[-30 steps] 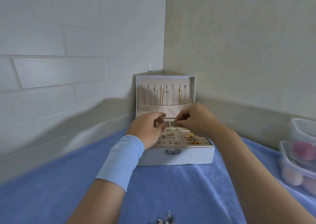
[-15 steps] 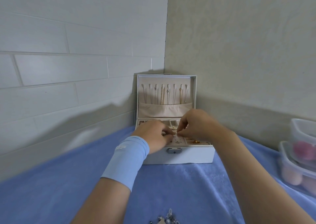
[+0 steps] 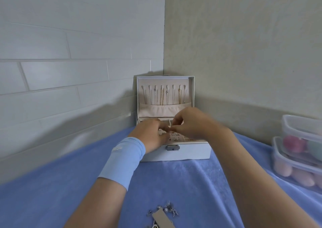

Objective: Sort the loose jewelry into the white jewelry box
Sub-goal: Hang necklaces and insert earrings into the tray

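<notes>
The white jewelry box [image 3: 190, 152] stands open against the wall corner, its lid [image 3: 165, 81] upright with several thin chains hanging inside. Earrings and gold rings lie in its padded tray [image 3: 176, 138]. My left hand [image 3: 150, 136], wearing a light blue wristband, and my right hand [image 3: 192, 123] hover low over the tray. Their fingertips are pinched together on a tiny earring that is mostly hidden between them. A pile of loose silver jewelry [image 3: 164, 209] lies on the blue cloth near the bottom edge, beside a grey card [image 3: 163, 219].
Blue cloth [image 3: 52, 193] covers the table. Two stacked clear plastic containers [image 3: 299, 151] with pink and teal round items stand at the right edge. Walls close in behind and to the left of the box.
Both hands have dropped from in front of the lid's pocket down onto the tray, staying pinched together. The view has tilted down, showing more of the loose pile.
</notes>
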{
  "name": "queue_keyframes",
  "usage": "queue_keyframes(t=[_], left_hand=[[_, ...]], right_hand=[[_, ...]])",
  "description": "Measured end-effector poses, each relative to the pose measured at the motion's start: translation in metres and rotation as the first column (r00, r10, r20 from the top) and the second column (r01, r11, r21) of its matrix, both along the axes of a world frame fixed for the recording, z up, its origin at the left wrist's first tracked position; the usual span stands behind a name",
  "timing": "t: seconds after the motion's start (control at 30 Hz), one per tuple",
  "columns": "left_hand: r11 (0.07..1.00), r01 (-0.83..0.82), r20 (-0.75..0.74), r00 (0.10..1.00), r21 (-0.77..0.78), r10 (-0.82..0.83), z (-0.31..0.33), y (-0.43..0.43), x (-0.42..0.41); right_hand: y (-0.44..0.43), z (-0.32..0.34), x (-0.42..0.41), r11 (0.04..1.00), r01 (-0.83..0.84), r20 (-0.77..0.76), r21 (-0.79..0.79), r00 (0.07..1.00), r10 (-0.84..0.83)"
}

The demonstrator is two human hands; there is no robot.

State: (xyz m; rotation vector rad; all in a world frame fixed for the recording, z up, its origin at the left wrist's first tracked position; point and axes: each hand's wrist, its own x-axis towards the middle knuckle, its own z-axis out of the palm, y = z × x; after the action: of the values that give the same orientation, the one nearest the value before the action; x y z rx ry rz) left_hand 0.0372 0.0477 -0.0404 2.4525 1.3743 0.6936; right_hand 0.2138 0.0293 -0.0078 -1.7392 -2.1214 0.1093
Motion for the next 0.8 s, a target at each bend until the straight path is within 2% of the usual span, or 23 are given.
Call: queue_keyframes(t=[0.13, 0.27, 0.4, 0.5, 0.6, 0.8], left_hand=[[0.999, -0.034, -0.019, 0.999, 0.008, 0.035, 0.004, -0.028, -0.016], [0.988, -0.021, -0.051, 0.999, -0.151, 0.013, 0.003, -0.059, -0.041], [0.923, 0.032, -0.061, 0.996, -0.384, -0.06, -0.003, -0.09, -0.059], [0.895, 0.055, -0.06, 0.994, -0.443, -0.091, -0.014, -0.11, -0.062], [0.894, 0.061, -0.044, 0.995, -0.443, -0.09, -0.025, -0.12, -0.06], [0.89, 0.075, -0.052, 0.993, -0.45, -0.11, -0.027, -0.125, -0.06]], right_hand=[[-0.025, 0.004, -0.02, 0.992, -0.102, -0.055, -0.077, 0.994, 0.098], [-0.057, 0.0, -0.032, 0.939, -0.2, -0.082, -0.28, 0.979, 0.184], [-0.08, -0.015, -0.04, 0.841, -0.234, -0.053, -0.489, 0.97, 0.238], [-0.09, -0.027, -0.042, 0.779, -0.209, -0.022, -0.591, 0.97, 0.243], [-0.095, -0.036, -0.041, 0.775, -0.202, -0.051, -0.599, 0.975, 0.215], [-0.098, -0.044, -0.027, 0.776, -0.289, -0.238, -0.561, 0.954, 0.184]])
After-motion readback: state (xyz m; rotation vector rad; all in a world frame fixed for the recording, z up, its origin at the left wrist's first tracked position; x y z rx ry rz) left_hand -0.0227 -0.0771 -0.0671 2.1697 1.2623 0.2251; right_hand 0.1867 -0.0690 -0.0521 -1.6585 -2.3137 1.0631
